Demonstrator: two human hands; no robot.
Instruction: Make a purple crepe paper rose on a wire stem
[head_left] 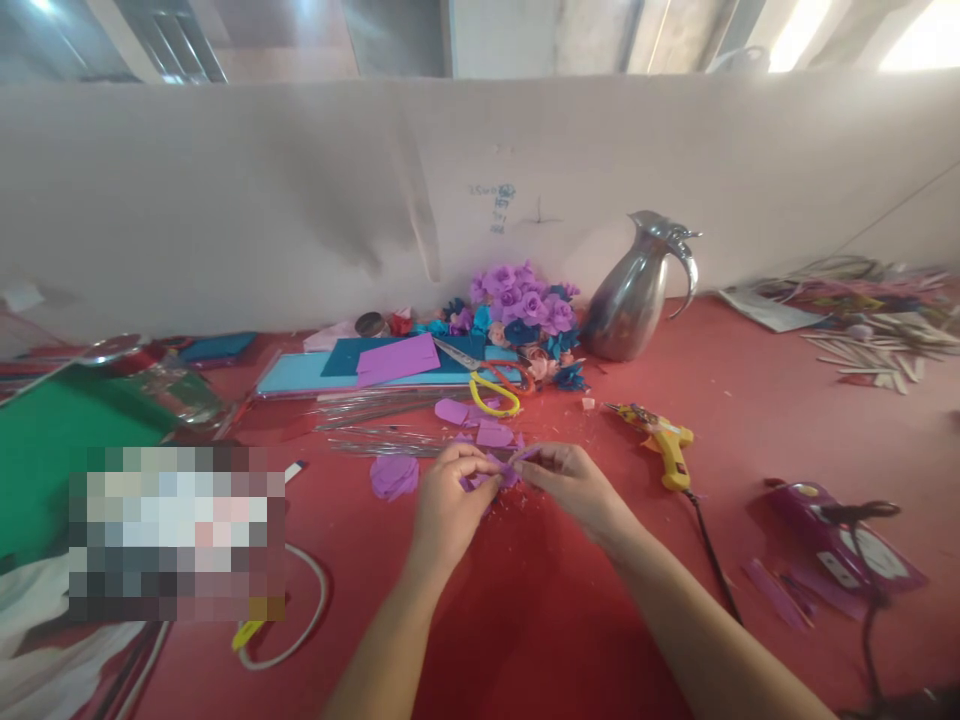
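Both hands meet over the red table around a piece of purple paper (508, 472). My left hand (456, 495) pinches its left side between thumb and fingers. From the right, my right hand (564, 485) pinches the other side, fingers closed. Left of my hands lies a pile of cut purple petals (394, 477). More loose purple petals (495, 433) are scattered just beyond my fingertips. Scissors (495, 392) with yellow and orange handles rest behind them. To the right, a yellow glue gun (667, 448) lies on its side.
Paper flowers (525, 305) stand at the back beside a metal jug (634, 290). Coloured paper sheets (397, 360) and thin wires (382, 440) lie left of centre. A glass jar (169, 380) lies left. A purple power strip (840, 540) with cords sits right, wooden sticks (877, 355) farther back.
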